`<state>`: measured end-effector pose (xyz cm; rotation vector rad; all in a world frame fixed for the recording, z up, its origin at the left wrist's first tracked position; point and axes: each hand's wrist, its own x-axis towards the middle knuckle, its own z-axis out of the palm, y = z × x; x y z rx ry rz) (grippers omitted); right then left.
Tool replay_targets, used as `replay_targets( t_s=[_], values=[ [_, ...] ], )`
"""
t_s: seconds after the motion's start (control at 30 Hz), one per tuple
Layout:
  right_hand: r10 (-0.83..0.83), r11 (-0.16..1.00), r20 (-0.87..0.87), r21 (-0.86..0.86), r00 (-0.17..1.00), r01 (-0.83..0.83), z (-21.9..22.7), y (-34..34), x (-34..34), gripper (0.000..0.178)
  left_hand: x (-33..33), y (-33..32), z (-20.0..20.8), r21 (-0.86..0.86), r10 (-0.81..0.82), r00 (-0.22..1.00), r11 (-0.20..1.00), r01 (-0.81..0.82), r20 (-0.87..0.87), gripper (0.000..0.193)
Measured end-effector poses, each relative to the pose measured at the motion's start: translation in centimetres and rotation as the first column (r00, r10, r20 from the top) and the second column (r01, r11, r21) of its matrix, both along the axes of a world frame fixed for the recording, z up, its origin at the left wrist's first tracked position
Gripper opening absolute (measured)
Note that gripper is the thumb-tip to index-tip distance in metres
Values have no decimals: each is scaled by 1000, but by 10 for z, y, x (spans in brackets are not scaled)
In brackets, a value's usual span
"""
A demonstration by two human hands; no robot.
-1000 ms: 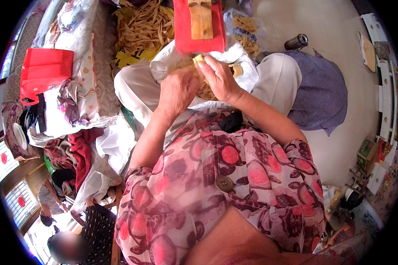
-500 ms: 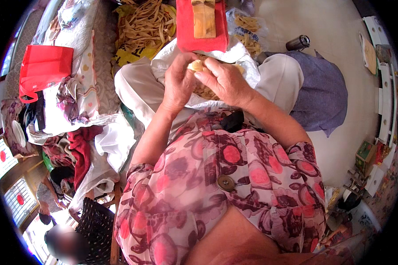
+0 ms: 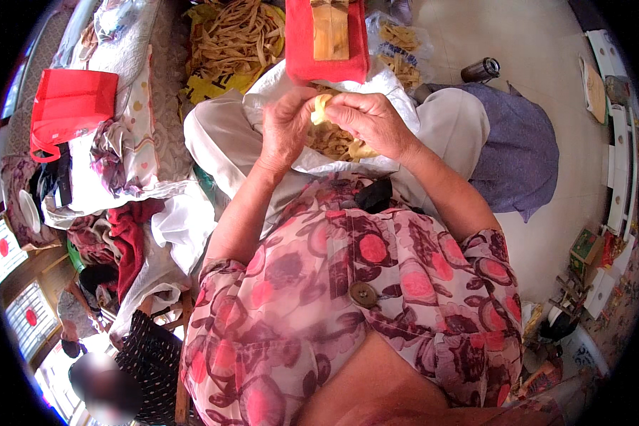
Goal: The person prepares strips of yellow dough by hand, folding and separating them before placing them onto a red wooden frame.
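Over my lap, both hands meet at a pale yellow strip, bent into a small loop. My left hand closes on its left side; the fingers are slightly blurred. On the other side, my right hand pinches the strip between thumb and fingers. Under the hands, a white cloth or bag spreads across my lap with several pale curled pieces in it. A brighter yellow piece lies just below my right hand.
Ahead is a red padded surface bearing a wooden block. Long pale strips heap up at its left; a clear bag of strips lies right. A thermos rests on the floor. Another person sits at lower left.
My hands have drawn slightly apart and turned, so the loop of yellow strip shows more fully. More of the curled pieces in my lap have come into sight.
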<state>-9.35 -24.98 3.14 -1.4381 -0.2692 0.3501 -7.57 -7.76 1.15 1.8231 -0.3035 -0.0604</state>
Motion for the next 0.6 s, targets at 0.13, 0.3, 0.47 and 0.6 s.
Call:
replay_targets(
  t_s=[0.13, 0.3, 0.47, 0.6],
  values=[
    [-159, 984, -104, 63, 982, 166, -3, 1, 4, 19, -10, -12, 13, -279, -26, 983, 960, -25, -180, 19],
    [-163, 952, -314, 199, 936, 232, -7, -1, 9, 28, -5, -19, 9, -334, -19, 964, 940, -73, -266, 14],
    [-208, 891, -509, 254, 835, 376, -13, -27, 22, 46, 1, -7, 13, -324, -39, 985, 946, -17, -166, 8],
    [-365, 780, -505, 293, 782, 553, -39, -69, 33, 37, 26, 33, 21, -326, 221, 971, 915, -238, -87, 8]
  ],
)
